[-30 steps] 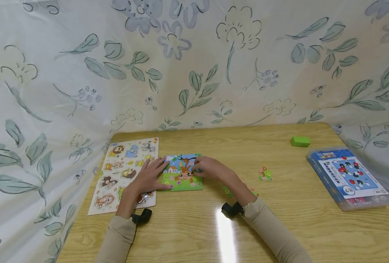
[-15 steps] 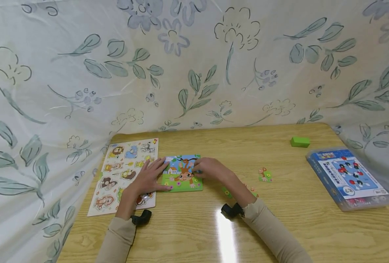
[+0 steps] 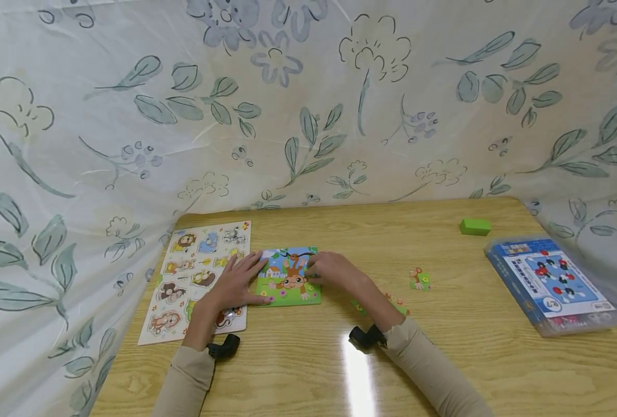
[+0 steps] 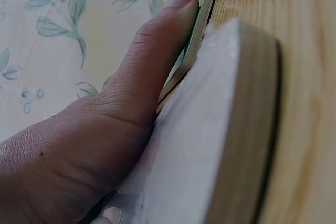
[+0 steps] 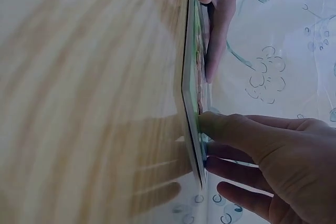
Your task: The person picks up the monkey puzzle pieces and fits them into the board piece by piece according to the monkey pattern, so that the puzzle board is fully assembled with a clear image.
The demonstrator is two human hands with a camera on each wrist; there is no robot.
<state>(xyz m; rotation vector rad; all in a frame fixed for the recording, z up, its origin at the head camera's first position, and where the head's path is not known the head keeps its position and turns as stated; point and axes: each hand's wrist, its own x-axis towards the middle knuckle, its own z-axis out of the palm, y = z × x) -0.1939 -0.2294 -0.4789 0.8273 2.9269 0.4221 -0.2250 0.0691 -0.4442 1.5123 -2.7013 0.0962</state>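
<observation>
A monkey jigsaw puzzle (image 3: 287,296) in a flat tray lies on the table in the head view. My left hand (image 3: 233,284) rests at its left side, fingers spread over the upper left and thumb along the lower edge. In the left wrist view the thumb (image 4: 152,51) lies straight against the tray's rim. My right hand (image 3: 339,273) is at the puzzle's right side, fingers bent. The right wrist view shows its thumb and fingertips (image 5: 207,123) pinching at a puzzle piece by the tray's edge; the piece is mostly hidden. Loose puzzle pieces (image 3: 420,278) lie to the right, some partly behind the right forearm.
A white animal peg board (image 3: 154,298) lies under the left hand, beside the tray. A green block (image 3: 475,227) stands at the back right. In front of it is a blue boxed molecule set (image 3: 553,278). A floral cloth (image 3: 308,87) hangs behind the table (image 3: 298,370).
Both hands keep their places on the puzzle, the right fingers shifting only slightly at its right side. The whole head view has tilted a little.
</observation>
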